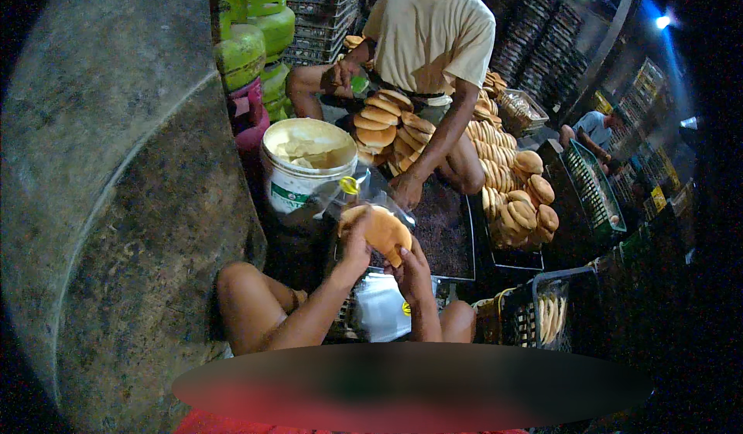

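A round, flat golden bread bun (381, 229) is between my hands, tilted in front of me. My left hand (357, 247) grips its left side, fingers closed. At the lower right edge, my right hand (412, 270) pinches the bun. Clear plastic with a yellow print (350, 185) shows just beyond the bun; I cannot tell whether the bun is partly inside it. Below my hands, between my knees, lies a stack of clear plastic bags (382, 310). A white bucket (286, 188) with pale cream in it stands to the left of the bun.
A person in a cream shirt (430, 35) sits opposite, one hand (405, 190) over a dark tray (453, 240). Piled buns (379, 128) and rows of buns (495, 159) lie nearby. Green gas cylinders (271, 27) stand far left. A crate (551, 283) holds packed buns at right.
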### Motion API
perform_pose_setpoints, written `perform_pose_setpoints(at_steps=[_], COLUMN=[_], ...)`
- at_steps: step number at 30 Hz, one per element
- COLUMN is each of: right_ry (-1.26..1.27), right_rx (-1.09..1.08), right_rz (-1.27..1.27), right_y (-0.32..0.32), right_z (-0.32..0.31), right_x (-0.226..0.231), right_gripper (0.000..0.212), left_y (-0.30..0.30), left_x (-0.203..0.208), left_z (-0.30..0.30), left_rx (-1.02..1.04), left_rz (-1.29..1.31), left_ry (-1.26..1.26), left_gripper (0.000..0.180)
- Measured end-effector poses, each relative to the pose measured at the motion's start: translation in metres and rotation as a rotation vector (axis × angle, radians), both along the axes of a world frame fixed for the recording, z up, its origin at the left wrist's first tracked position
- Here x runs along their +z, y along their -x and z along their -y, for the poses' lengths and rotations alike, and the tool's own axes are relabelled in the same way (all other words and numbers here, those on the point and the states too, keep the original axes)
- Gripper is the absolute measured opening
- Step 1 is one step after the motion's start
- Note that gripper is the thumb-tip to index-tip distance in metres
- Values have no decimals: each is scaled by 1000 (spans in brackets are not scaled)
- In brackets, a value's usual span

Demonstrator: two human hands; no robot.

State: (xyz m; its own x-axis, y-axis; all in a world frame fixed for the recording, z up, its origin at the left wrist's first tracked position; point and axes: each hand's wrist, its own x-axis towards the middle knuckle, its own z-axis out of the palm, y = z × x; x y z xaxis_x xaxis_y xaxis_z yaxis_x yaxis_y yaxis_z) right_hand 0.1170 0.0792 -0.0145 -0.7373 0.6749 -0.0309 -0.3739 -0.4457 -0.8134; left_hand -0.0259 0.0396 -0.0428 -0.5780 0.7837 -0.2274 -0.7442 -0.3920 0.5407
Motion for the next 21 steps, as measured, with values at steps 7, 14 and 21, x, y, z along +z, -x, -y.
perform_pose_setpoints(at_steps=[7,14,21], right_ry=[-324,-637,-657], right_rx=[-417,-562,-243], right_rz=[382,546,763], right_y=[17,-56,-186], right_z=[12,-44,-109], right_x=[-25,34,135], right_gripper=[32,39,38], left_y=[-23,-58,-71], left_x=[-5,3,-10], left_z=[-4,-2,24], left_rx=[184,-10,-395], left_rz=[3,-349,-1718], left_ry=[52,40,595], left_gripper=[45,44,56])
